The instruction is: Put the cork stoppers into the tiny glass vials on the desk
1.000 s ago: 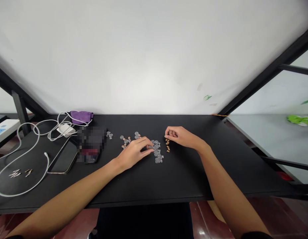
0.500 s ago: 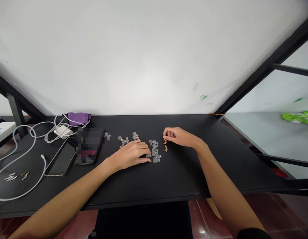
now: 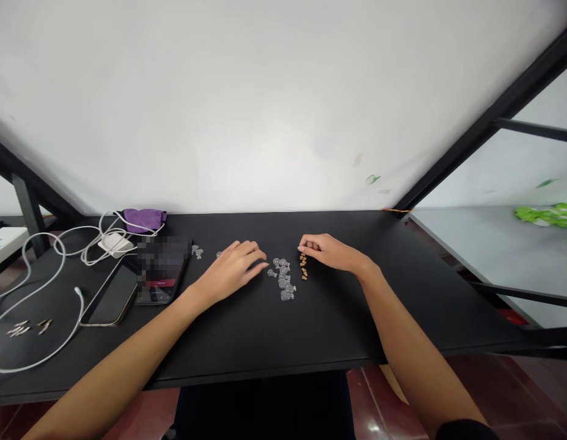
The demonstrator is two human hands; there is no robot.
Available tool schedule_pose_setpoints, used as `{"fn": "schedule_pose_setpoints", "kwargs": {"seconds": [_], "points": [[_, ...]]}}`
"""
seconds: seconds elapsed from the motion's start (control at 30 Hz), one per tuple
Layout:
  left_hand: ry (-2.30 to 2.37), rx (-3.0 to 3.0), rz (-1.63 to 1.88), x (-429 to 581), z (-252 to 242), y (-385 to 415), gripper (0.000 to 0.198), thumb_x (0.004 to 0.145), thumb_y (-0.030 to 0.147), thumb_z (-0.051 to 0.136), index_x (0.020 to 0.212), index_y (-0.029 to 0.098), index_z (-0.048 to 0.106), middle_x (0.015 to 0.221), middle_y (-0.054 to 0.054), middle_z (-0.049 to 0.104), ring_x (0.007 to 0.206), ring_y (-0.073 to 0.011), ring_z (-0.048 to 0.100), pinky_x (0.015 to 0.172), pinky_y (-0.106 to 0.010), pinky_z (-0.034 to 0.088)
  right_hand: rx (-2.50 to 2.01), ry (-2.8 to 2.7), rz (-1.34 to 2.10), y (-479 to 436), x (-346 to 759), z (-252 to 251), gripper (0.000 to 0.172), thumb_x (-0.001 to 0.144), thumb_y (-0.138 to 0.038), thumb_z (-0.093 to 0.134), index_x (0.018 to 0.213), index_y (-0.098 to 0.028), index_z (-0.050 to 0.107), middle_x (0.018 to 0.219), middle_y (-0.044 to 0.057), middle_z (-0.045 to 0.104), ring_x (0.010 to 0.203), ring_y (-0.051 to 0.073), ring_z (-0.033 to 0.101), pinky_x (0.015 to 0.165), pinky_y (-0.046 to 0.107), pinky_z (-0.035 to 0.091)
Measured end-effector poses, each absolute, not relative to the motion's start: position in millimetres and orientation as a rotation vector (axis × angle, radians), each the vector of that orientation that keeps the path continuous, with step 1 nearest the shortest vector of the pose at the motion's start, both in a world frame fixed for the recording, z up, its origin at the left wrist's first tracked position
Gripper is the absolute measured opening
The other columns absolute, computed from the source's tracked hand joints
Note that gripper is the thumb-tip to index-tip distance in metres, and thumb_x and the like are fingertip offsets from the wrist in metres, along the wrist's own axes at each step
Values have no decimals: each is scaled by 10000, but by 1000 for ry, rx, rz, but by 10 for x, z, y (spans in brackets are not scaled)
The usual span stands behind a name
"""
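Several tiny clear glass bottles [image 3: 284,279] lie in a loose column on the black table. One more small bottle [image 3: 271,273] sits by itself just left of that column. My left hand [image 3: 235,267] hovers palm down left of them, its fingers spread and thumb apart, with nothing seen in it. Beneath it most of another group of bottles is hidden. To the right, a short row of small corks [image 3: 303,269] lies beside the bottles. My right hand [image 3: 327,250] rests at the row's far end with fingers curled and pinched together; anything between the fingertips is hidden.
Two more clear pieces [image 3: 198,252] lie near a dark phone [image 3: 162,287]. Left of it are another phone [image 3: 110,293], a white charger [image 3: 115,244] with its looping cable [image 3: 58,348], a purple pouch [image 3: 143,220] and small metallic pieces [image 3: 20,329]. A white wall [image 3: 265,122] rises behind.
My left hand has drawn back left and away from the bottle column, leaving one small bottle beside it and covering the group behind. My right hand has barely moved.
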State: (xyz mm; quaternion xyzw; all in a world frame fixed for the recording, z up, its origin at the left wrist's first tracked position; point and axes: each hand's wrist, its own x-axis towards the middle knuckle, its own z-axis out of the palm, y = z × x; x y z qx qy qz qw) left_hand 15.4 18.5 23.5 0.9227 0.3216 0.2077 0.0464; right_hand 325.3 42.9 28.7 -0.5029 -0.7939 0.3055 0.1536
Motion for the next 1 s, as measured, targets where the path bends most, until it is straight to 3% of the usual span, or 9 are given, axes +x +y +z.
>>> {"fn": "schedule_pose_setpoints", "kwargs": {"seconds": [0.33, 0.5, 0.77, 1.0], "points": [[1080, 2799, 563, -68, 240, 385, 176, 1020, 239, 542, 1134, 217, 673, 1066, -54, 649, 965, -210, 638, 911, -383, 480, -1447, -2233, 853, 403, 3218, 326, 361, 989, -547, 508, 910, -225, 651, 688, -22, 506, 652, 162, 452, 617, 296, 356], [1071, 2795, 522, -37, 174, 379, 128, 1000, 199, 567, 1049, 204, 685, 1063, -54, 633, 975, -208, 639, 900, -373, 490, -1446, -2206, 829, 369, 3184, 378, 355, 998, -535, 497, 901, -225, 640, 683, -26, 495, 643, 158, 434, 616, 301, 352], [1157, 2771, 544, -29, 179, 361, 145, 978, 159, 597, 1097, 214, 659, 1100, -49, 666, 1020, -228, 646, 927, -394, 476, -1415, -2180, 786, 314, 3094, 437, 356, 1008, -522, 485, 869, -221, 614, 680, -23, 495, 634, 153, 415, 605, 299, 341], [1094, 2608, 713, 114, 151, 260, 179, 939, 138, 628, 1092, 218, 677, 1060, -27, 675, 906, -185, 657, 895, -365, 495, -1301, -2185, 837, 238, 2903, 439, 330, 1010, -503, 509, 886, -216, 616, 677, -29, 472, 617, 142, 401, 587, 287, 339]]}}
